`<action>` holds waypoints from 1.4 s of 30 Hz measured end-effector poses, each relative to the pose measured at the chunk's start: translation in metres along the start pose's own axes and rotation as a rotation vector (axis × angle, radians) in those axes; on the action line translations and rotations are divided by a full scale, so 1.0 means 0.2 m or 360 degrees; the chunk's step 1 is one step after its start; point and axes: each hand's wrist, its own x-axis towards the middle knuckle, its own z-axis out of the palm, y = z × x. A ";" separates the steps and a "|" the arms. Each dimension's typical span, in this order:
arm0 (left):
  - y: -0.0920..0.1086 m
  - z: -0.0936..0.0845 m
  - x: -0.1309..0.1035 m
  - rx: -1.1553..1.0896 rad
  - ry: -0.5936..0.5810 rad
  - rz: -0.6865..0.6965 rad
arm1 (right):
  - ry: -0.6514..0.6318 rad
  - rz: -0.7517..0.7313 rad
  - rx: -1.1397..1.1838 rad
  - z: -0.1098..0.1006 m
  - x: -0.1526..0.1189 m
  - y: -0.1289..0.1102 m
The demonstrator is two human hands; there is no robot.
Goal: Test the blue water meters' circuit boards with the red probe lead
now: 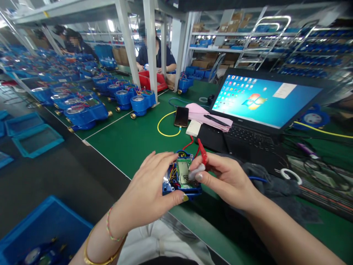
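Near the table's front edge, a blue water meter has its electronics exposed: a green circuit board with a grey LCD and coloured wires. My left hand is closed around the meter's left side, thumb along the near edge. Over the board's right side, my right hand pinches a small greyish-white soft-looking lump between thumb and fingers. A red cable end lies against the right index finger. The lump hides part of the board, and I cannot tell whether it touches it.
An open laptop stands right, with a phone, pink cloth and pen beside it. Blue meters crowd the left table. A blue bin is at lower left. A dark cloth lies right. Co-workers sit beyond.
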 end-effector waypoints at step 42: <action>0.03 0.06 -0.02 0.0135 0.0124 -0.0033 | -0.0055 -0.0079 -0.0349 0.05 -0.01 -0.08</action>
